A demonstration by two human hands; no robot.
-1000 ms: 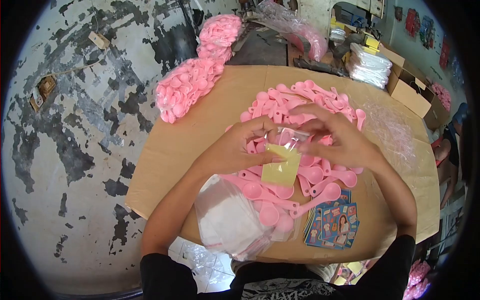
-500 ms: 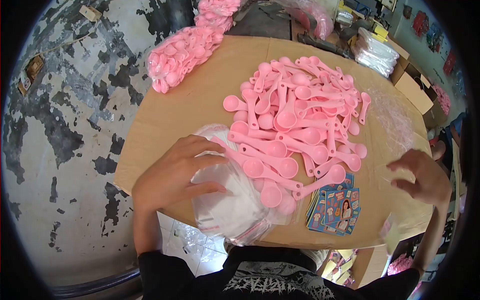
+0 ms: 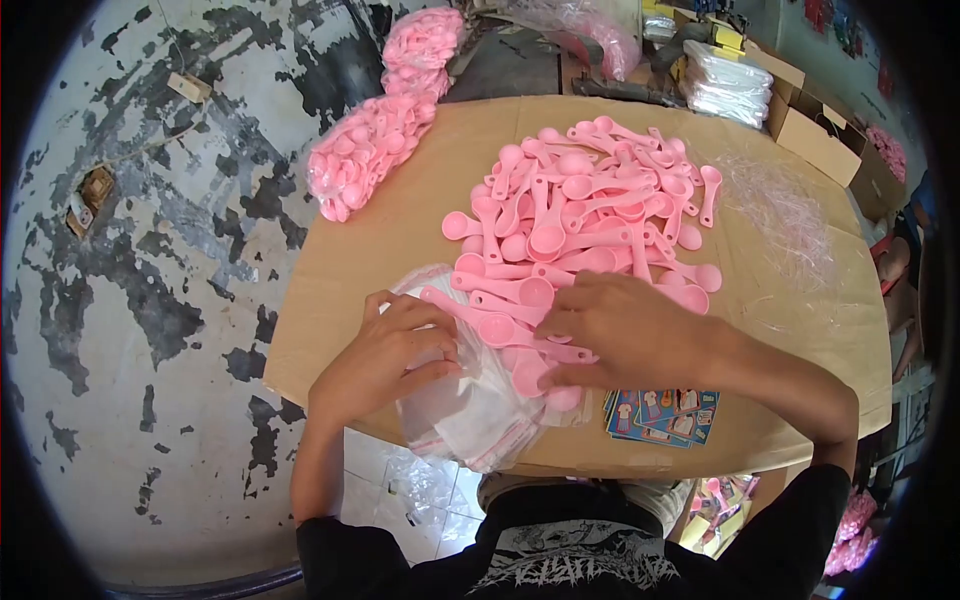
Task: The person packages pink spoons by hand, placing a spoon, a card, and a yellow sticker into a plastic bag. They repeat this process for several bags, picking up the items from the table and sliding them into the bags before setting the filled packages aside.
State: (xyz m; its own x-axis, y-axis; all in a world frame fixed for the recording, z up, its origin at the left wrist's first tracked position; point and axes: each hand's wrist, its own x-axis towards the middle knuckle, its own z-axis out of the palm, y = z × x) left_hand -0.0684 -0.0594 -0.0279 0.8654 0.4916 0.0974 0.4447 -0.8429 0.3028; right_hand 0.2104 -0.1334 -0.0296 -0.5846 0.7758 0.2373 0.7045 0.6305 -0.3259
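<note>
Pressing flat on the clear bag stack (image 3: 470,415) with the left hand (image 3: 385,350), fingers spread. Resting the right hand (image 3: 625,335) over pink spoons (image 3: 520,290) beside it; impossible to tell whether clamped. Likely risk: snagging overlapping spoons, sliding bags off the near edge.

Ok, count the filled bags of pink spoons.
2: one bag lies on the far-left corner of the cardboard, another just beyond it. Pink bundles at the right edge may be more.
</note>
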